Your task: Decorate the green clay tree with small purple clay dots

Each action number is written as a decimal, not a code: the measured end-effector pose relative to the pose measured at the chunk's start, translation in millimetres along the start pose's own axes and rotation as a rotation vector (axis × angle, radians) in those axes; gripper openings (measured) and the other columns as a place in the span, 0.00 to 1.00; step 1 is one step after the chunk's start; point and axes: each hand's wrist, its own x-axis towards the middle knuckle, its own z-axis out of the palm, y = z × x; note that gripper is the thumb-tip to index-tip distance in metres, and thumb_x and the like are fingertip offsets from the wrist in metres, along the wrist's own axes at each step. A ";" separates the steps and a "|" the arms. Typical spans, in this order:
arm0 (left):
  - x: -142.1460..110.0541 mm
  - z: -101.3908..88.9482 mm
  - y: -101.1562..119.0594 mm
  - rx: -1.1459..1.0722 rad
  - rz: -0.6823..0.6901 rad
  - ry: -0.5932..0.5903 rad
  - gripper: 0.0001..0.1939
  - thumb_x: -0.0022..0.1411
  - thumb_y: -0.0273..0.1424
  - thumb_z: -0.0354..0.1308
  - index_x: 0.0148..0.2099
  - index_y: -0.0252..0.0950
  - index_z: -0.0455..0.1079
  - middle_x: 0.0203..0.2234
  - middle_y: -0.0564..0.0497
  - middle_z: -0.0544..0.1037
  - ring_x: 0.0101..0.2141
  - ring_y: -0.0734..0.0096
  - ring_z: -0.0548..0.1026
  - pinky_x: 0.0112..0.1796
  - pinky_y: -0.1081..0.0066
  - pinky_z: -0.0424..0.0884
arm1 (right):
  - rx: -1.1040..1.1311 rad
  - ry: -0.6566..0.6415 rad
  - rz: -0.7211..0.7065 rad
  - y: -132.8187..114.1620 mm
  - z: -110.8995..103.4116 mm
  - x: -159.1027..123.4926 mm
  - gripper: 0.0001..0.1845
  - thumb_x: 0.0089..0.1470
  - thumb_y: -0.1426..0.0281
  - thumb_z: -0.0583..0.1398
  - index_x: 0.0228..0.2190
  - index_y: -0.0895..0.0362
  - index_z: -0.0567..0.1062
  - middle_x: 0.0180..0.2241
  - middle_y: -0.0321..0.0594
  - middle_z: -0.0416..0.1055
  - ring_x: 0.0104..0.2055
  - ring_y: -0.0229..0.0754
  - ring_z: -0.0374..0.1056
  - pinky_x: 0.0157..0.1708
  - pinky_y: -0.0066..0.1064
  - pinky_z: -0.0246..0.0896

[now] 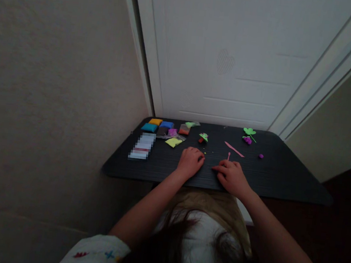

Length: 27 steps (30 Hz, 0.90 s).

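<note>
My left hand rests on the dark tabletop with its fingers curled inward; whatever they may hold is hidden. My right hand lies a short way to the right, one finger stretched left along the surface and the others loosely bent. Just beyond its knuckles a thin pink tool sticks out, its lower end hidden by the hand. Ahead of my left hand stands a small clay mushroom-like figure with a green speckled cap and a reddish-brown base. Tiny green crumbs lie near my left fingertips.
At the back left are several coloured clay packets, with a yellow-green packet nearer. A blurred-out flat item lies left. Rightward are a pink knife, a green clover shape and purple lumps. A white door stands behind.
</note>
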 end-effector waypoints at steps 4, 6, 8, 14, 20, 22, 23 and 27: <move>-0.3 0.5 -0.1 -0.006 -0.006 0.005 0.08 0.56 0.32 0.49 0.33 0.38 0.69 0.34 0.51 0.72 0.40 0.66 0.64 0.39 0.66 0.58 | -0.027 -0.011 -0.013 -1.7 0.3 0.0 0.15 0.49 0.72 0.52 0.38 0.51 0.72 0.38 0.39 0.66 0.41 0.40 0.60 0.43 0.35 0.44; -0.3 0.7 0.0 -0.008 -0.006 0.005 0.08 0.56 0.32 0.49 0.33 0.38 0.69 0.34 0.51 0.72 0.39 0.66 0.64 0.39 0.66 0.58 | -0.044 0.001 0.002 -2.4 0.6 0.2 0.15 0.49 0.72 0.51 0.38 0.52 0.72 0.38 0.40 0.66 0.41 0.41 0.60 0.43 0.36 0.43; -0.3 0.8 0.2 -0.010 -0.007 0.004 0.08 0.56 0.32 0.49 0.33 0.38 0.69 0.34 0.51 0.72 0.39 0.66 0.64 0.39 0.66 0.58 | -0.059 0.013 0.018 -3.1 0.2 0.2 0.15 0.50 0.72 0.51 0.39 0.53 0.72 0.37 0.41 0.66 0.41 0.42 0.60 0.43 0.37 0.43; -0.7 0.5 0.5 -0.015 -0.013 -0.001 0.08 0.56 0.32 0.50 0.33 0.38 0.69 0.34 0.50 0.72 0.40 0.67 0.64 0.39 0.66 0.58 | -0.073 -0.010 -0.020 -5.2 -2.2 0.0 0.14 0.49 0.71 0.52 0.38 0.50 0.72 0.38 0.39 0.66 0.40 0.41 0.60 0.43 0.36 0.43; -0.4 0.1 0.0 -0.023 -0.018 -0.004 0.08 0.56 0.32 0.50 0.33 0.38 0.69 0.34 0.50 0.72 0.39 0.67 0.64 0.40 0.66 0.58 | -0.094 0.010 0.006 -5.2 -0.6 0.7 0.15 0.50 0.71 0.51 0.38 0.53 0.72 0.37 0.41 0.66 0.42 0.43 0.59 0.43 0.37 0.42; -0.3 -0.2 0.2 -0.026 -0.022 -0.008 0.08 0.56 0.32 0.50 0.33 0.38 0.69 0.34 0.50 0.72 0.39 0.67 0.64 0.40 0.66 0.58 | -0.092 0.000 -0.007 -5.1 -0.7 0.8 0.14 0.50 0.71 0.51 0.38 0.52 0.72 0.37 0.41 0.66 0.41 0.42 0.59 0.43 0.37 0.43; -0.2 -0.4 0.4 -0.027 -0.025 -0.011 0.08 0.56 0.32 0.50 0.33 0.38 0.69 0.34 0.50 0.72 0.39 0.67 0.64 0.39 0.66 0.58 | -0.090 -0.008 -0.019 -5.1 -0.8 0.9 0.14 0.50 0.70 0.52 0.38 0.51 0.72 0.37 0.40 0.66 0.41 0.42 0.59 0.42 0.36 0.43; -0.2 -1.5 1.1 -0.031 -0.030 -0.014 0.07 0.56 0.31 0.50 0.33 0.38 0.69 0.34 0.50 0.72 0.40 0.67 0.64 0.39 0.66 0.58 | -0.089 -0.017 -0.031 -5.3 -0.8 1.1 0.14 0.49 0.70 0.52 0.37 0.49 0.73 0.37 0.39 0.66 0.40 0.41 0.59 0.42 0.36 0.43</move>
